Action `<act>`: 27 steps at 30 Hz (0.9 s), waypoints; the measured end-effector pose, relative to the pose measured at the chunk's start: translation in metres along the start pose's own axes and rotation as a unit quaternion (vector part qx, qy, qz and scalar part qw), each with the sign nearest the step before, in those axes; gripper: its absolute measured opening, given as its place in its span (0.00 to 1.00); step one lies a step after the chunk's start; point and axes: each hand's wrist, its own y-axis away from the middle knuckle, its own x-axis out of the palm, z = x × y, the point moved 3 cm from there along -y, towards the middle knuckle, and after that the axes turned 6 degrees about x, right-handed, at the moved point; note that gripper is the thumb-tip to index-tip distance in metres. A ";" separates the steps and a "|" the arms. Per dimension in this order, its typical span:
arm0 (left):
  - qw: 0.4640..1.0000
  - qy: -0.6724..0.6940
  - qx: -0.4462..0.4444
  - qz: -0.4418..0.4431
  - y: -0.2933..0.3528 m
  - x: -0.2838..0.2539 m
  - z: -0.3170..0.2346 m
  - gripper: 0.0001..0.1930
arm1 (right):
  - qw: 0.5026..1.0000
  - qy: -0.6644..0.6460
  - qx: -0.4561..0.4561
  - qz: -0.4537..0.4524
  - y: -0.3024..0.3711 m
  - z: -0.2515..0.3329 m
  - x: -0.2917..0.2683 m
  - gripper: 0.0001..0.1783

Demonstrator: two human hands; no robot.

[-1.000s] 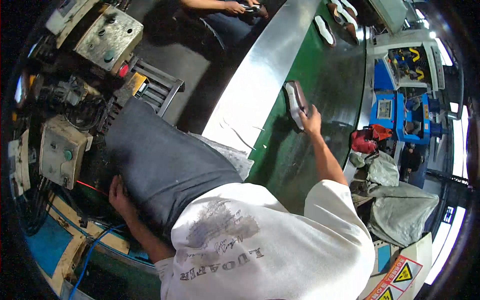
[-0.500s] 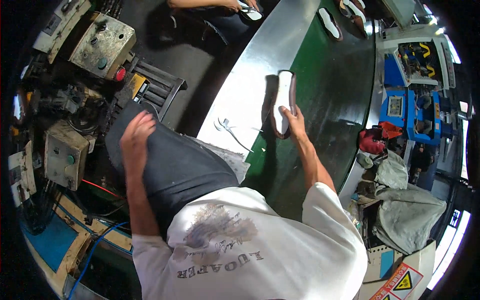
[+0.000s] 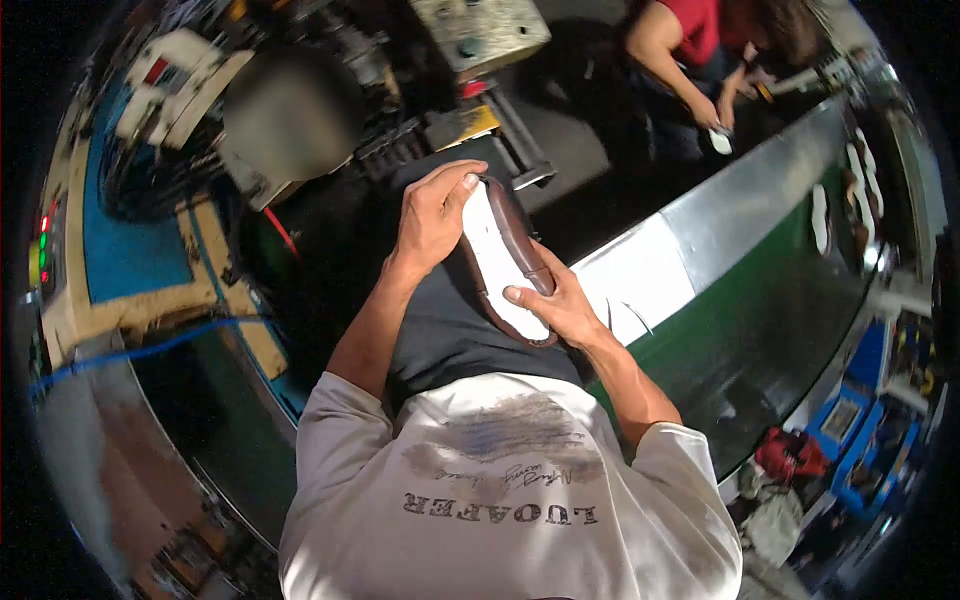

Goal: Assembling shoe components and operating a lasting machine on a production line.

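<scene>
A brown shoe point(image 3: 493, 250) lies over my lap with its white underside facing up, one end pointing away from me. My left hand point(image 3: 430, 220) is closed round the far end, its thumb on the white edge. My right hand point(image 3: 562, 305) grips the near end from the right side, thumb pressed on the white underside and fingers behind the brown side wall. The fingertips of that hand are hidden behind the shoe. A thin curved strip point(image 3: 638, 318) rests on the bright metal ledge point(image 3: 625, 275) to the right of my right hand.
Beyond the ledge runs a green belt point(image 3: 740, 320), with several white-bottomed shoes point(image 3: 862, 190) at its far right. Another person point(image 3: 680, 60) handles a white-soled piece at the back. A control box point(image 3: 485, 35) and machinery stand ahead; a blue hose point(image 3: 150, 350) crosses at the left.
My right hand has brought the shoe from over the belt leftward to my lap. My left hand, empty before, has taken hold of its far end. The view has turned left.
</scene>
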 end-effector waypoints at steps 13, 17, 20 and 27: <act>0.980 0.004 -0.201 -0.013 0.087 -0.107 0.042 0.20 | 0.977 0.077 0.033 0.194 -0.054 -0.012 0.083 0.51; 0.961 0.074 -0.252 -0.089 0.133 -0.124 0.129 0.12 | 0.971 0.136 0.029 0.196 -0.064 -0.018 0.105 0.53; 0.950 0.085 -0.296 -0.049 0.117 -0.107 0.164 0.14 | 0.937 0.310 -0.121 0.101 -0.032 0.007 0.100 0.56; 0.931 0.239 -0.275 -0.015 0.093 -0.087 0.107 0.24 | 0.764 0.566 -0.307 0.050 0.009 0.029 0.088 0.48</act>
